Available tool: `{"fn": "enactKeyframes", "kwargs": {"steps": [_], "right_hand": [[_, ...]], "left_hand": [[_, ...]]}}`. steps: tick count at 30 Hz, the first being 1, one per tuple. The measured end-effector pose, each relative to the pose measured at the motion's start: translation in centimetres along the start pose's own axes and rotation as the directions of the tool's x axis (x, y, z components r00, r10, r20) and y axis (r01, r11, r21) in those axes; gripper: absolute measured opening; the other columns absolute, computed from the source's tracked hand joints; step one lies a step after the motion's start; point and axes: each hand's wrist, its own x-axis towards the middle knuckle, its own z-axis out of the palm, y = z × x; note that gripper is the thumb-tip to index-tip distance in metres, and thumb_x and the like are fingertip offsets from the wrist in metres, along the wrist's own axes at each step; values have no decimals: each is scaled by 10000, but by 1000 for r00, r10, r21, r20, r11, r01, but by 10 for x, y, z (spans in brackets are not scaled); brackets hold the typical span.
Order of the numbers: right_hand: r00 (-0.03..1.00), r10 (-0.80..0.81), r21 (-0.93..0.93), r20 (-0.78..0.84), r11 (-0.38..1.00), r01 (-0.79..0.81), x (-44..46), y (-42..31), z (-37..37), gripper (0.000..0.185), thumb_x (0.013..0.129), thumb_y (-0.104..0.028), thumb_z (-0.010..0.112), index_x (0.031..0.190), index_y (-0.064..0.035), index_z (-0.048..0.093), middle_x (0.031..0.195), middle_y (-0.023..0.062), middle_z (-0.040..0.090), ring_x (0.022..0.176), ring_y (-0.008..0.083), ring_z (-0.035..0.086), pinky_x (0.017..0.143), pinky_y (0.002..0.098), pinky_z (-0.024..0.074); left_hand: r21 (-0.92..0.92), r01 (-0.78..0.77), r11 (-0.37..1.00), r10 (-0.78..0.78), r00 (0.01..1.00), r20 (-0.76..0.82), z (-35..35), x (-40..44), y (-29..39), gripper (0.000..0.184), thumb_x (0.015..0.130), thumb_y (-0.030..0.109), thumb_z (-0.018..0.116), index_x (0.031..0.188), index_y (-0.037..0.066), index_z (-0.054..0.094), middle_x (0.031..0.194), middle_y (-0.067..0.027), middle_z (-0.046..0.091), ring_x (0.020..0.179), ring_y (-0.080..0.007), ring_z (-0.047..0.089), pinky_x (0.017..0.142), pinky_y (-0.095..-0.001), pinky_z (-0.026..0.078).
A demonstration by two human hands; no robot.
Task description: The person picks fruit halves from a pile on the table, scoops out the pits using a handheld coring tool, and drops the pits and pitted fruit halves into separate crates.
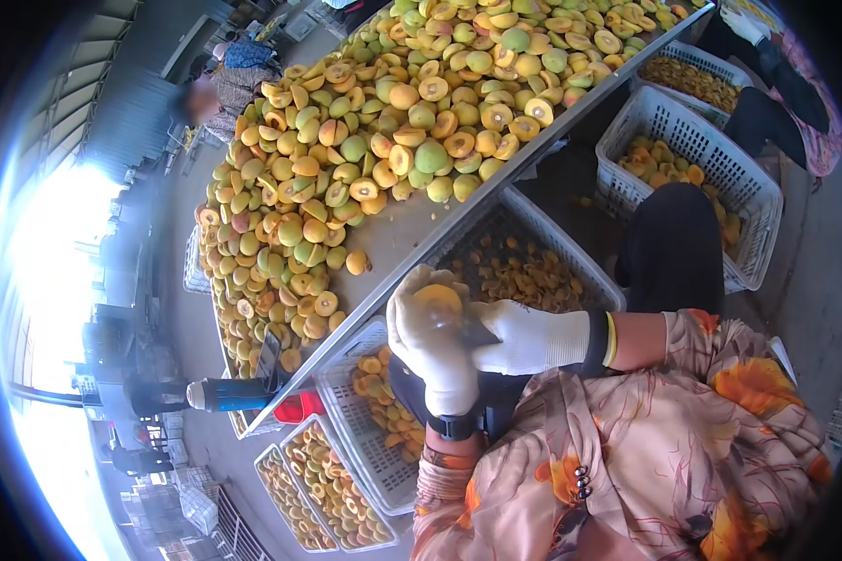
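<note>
My left hand (432, 341), in a white glove with a dark watch at the wrist, is closed around a halved yellow peach (437, 303), its cut face up. My right hand (519, 335), also in a white glove, is closed right beside it. A blurred grey edge shows between the two hands, and I cannot make out what my right hand grips. Both hands are in front of the table edge, above the crates. Heaped on the metal table (398, 248) are many peach halves (402, 159), green to orange-yellow, several with the stone showing.
Below the table edge stands a crate (571, 245) of stones or scraps. Crates with peach pieces stand at left (370, 467) and right (683, 122). A blue cylinder (225, 395) is at the table's left end. Other people work behind the table (239, 84) and at right (795, 103).
</note>
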Motion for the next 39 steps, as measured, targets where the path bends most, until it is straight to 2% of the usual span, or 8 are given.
{"fn": "enactKeyframes", "kwargs": {"steps": [8, 19, 23, 25, 26, 29, 35, 39], "right_hand": [[998, -34, -87, 45, 996, 38, 0, -15, -9, 348, 868, -154, 698, 1160, 15, 609, 962, 230, 717, 898, 406, 719, 788, 442, 563], [975, 102, 47, 199, 992, -113, 9, -28, -36, 267, 830, -122, 659, 1020, 65, 647, 897, 238, 718, 856, 377, 727, 738, 437, 561], [957, 154, -203, 244, 974, -104, 8, -12, -43, 293, 896, -165, 669, 1124, 10, 616, 837, 210, 729, 797, 369, 734, 713, 422, 564], [969, 118, -295, 215, 954, -51, 12, -17, -46, 295, 895, -167, 667, 1124, 12, 614, 812, 197, 728, 774, 360, 735, 705, 421, 564], [950, 224, -262, 218, 951, -164, 13, -23, -48, 229, 859, -145, 666, 987, 45, 657, 856, 228, 717, 840, 367, 730, 737, 439, 557], [970, 119, 5, 211, 992, -123, 11, -19, -48, 233, 866, -150, 659, 994, 44, 654, 867, 231, 716, 864, 362, 728, 748, 434, 556], [960, 76, 28, 269, 996, -87, 12, -2, -43, 282, 888, -159, 643, 1096, 31, 629, 865, 225, 719, 864, 369, 729, 761, 426, 566], [975, 71, -350, 213, 937, 8, 15, -22, -60, 265, 907, -195, 646, 1077, 3, 599, 814, 209, 708, 781, 402, 714, 691, 469, 560]], "left_hand": [[89, -240, 967, 239, 971, 19, 3, -8, -5, 465, 1077, 401, 499, 1264, -10, 609, 1014, -164, 687, 858, -246, 679, 765, -346, 571], [104, -132, 986, 135, 991, -16, 8, 0, -7, 379, 1065, 317, 507, 1144, -22, 658, 937, -140, 696, 764, -215, 666, 688, -316, 542], [350, -201, 915, 175, 979, 107, -2, 6, -10, 379, 1069, 314, 490, 1130, -18, 662, 920, -131, 688, 753, -206, 656, 680, -316, 533], [290, -92, 953, 78, 995, 60, 5, 4, -5, 385, 1072, 310, 475, 1122, -22, 664, 917, -129, 687, 749, -201, 651, 678, -312, 531], [255, -44, 966, 34, 999, 42, 9, 5, -3, 389, 1073, 308, 468, 1118, -23, 665, 916, -128, 686, 747, -199, 648, 677, -310, 530], [167, 2, 986, -9, 999, 43, 5, 10, -10, 404, 1073, 315, 459, 1101, -30, 668, 920, -127, 685, 746, -193, 650, 673, -306, 529], [267, -56, 962, 53, 998, 19, 11, 11, -3, 366, 1058, 281, 508, 1086, -37, 686, 888, -140, 710, 736, -187, 651, 687, -306, 533], [248, -139, 959, 129, 990, 56, 7, 12, -7, 350, 1048, 271, 539, 1076, -43, 692, 891, -139, 718, 704, -168, 643, 649, -288, 523]]}}
